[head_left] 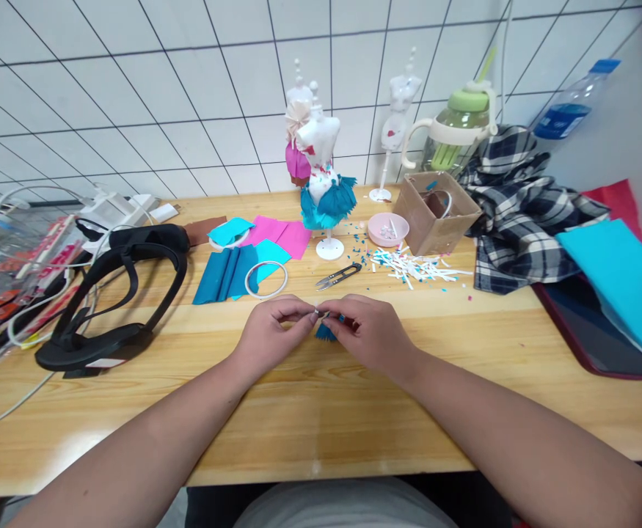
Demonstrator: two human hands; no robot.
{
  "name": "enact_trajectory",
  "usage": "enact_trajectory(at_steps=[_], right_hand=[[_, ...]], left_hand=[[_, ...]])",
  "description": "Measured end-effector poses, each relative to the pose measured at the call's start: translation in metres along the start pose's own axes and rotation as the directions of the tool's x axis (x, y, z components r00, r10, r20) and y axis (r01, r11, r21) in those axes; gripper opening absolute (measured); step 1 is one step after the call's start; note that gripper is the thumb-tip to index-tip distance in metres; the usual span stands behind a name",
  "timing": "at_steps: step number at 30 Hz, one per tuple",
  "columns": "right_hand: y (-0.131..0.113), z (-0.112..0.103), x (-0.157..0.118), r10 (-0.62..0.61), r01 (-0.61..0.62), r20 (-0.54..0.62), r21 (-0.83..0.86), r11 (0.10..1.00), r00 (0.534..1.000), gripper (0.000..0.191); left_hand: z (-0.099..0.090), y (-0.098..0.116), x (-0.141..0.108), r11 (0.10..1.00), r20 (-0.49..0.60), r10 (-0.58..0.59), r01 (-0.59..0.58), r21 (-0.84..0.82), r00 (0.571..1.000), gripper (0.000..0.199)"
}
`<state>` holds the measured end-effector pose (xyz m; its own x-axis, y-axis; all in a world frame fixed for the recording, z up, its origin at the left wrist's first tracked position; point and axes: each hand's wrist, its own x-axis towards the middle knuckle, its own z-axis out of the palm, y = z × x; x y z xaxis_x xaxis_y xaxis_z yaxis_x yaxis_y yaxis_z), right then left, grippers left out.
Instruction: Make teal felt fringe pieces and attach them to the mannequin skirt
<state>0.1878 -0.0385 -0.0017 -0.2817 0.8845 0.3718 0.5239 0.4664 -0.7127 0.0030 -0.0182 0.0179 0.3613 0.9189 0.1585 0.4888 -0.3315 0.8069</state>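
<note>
Both hands met over the middle of the surface (309, 411), toward its near edge. Left hand (270, 331) and right hand (369, 334) pinched, fingertips together, on one small item: a teal paper tuft (326, 334) with a tiny pale or metallic bit at the pinch point, too small to identify. Tuft held just above the wood, directly between the hands, probably to keep it steady under fine finger work. Fringe fanned down and toward the near edge; long axis roughly left-to-right along the line between the fingertips, though mostly hidden by fingers. Thread snips (338, 276) lay just beyond the hands, tips toward the left, within easy reach. White ring (266, 280) rested on folded teal paper (227, 273), with pink sheets (282, 235) behind. Mannequin with teal skirt (323, 183) stood upright farther back, near the far edge. Pink dish (387, 229) and cardboard box (436, 213) sat to its right, white paper scraps (417, 268) scattered before them. Black headset (117, 293) occupied the left side.
</note>
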Motion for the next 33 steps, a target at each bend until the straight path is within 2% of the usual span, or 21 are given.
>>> enact_trajectory(at_steps=[4,12,22,28,33], right_hand=[[0.0002,-0.0006,-0.0007,-0.009,0.009,0.002,-0.027,1.0,1.0,0.022],[-0.0006,-0.002,-0.0021,-0.056,0.059,0.037,-0.078,0.995,0.998,0.027],[-0.0011,-0.0025,-0.0017,-0.069,0.073,0.044,-0.103,0.992,0.997,0.027],[-0.0016,-0.0015,-0.002,-0.054,0.051,-0.031,-0.096,0.994,0.998,0.022],[-0.003,-0.0019,-0.0008,-0.055,0.054,-0.007,-0.079,0.995,0.998,0.013]], left_hand=[[-0.0004,-0.0021,-0.0001,1.0,0.005,0.01,-0.01,-0.028,1.0,0.015],[0.0002,-0.0041,0.0012,0.998,-0.047,0.036,-0.034,0.046,0.998,0.015],[-0.0009,-0.0029,0.0023,0.996,-0.05,0.02,-0.015,0.083,0.999,0.017],[0.0,-0.0022,0.0013,0.995,-0.048,-0.029,0.034,0.097,0.998,0.017],[0.0013,-0.0021,-0.001,0.993,-0.018,-0.004,0.007,0.116,1.0,0.017]])
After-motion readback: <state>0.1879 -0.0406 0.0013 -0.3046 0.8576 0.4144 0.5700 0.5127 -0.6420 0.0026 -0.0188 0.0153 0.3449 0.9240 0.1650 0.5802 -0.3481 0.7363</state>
